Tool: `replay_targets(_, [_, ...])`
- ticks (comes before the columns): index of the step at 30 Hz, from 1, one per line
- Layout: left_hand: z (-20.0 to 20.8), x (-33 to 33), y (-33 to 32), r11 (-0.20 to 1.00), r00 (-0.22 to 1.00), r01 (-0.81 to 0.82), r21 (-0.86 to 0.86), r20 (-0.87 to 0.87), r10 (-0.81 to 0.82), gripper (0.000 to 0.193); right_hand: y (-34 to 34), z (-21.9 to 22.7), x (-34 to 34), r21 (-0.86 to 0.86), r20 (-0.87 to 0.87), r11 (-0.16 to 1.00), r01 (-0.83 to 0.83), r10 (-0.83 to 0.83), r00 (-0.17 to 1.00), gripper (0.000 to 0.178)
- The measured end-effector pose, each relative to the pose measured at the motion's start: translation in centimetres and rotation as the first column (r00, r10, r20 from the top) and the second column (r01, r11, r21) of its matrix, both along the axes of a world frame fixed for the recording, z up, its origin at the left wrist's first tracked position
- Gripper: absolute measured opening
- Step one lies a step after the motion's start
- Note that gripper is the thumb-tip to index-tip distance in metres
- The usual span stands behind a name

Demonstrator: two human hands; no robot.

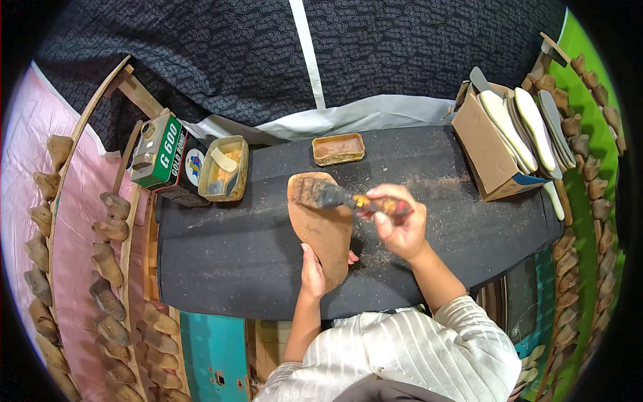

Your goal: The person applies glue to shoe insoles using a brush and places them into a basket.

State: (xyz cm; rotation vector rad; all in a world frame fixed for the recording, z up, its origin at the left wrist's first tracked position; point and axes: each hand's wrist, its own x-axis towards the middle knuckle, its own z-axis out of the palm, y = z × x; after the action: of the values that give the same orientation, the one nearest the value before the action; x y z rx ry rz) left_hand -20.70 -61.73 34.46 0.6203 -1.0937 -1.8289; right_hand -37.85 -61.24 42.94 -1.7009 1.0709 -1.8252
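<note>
A brown, sole-shaped piece (pixel 323 231) is held over the middle of the dark-covered table, its wide end pointing away from me. My left hand (pixel 312 273) grips its lower part, with the thumb along the left edge and fingertips showing past the right edge; the rest of those fingers are hidden underneath. In my right hand (pixel 404 228) is a brush (pixel 333 197) with a dark, stained handle, slightly blurred. Its bristles touch the wide end of the sole piece, where the surface looks darker.
Beyond the sole stands a small rectangular tray (pixel 338 149) of brownish stuff. A green and black can (pixel 167 157) and a tub (pixel 224 167) with scraper-like pieces sit at left. A cardboard box (pixel 492 157) of insoles is at right. Racks of shoe lasts (pixel 110 268) flank the table (pixel 221 268).
</note>
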Motion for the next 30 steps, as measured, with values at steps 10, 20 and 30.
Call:
replay_targets(10, [-0.7, 0.6, -0.2, 0.997, 0.999, -0.037, -0.073, 0.036, 0.040, 0.075, 0.6, -0.6, -0.4, -0.094, 0.265, 0.987, -0.134, 0.154, 0.952, 0.028])
replay_targets(20, [-0.9, 1.1, 0.4, 1.000, 1.000, 0.002, -0.011, 0.015, -0.002, 0.076, -0.2, -1.1, -1.4, 0.005, 0.206, 0.997, 0.075, -0.074, 0.976, 0.029])
replay_targets(30, [-0.9, 1.0, 0.6, 1.000, 1.000, -0.028, 0.014, 0.002, 0.028, 0.076, -0.2, -1.3, -1.2, 0.053, 0.127, 0.998, 0.024, -0.031, 0.991, 0.024])
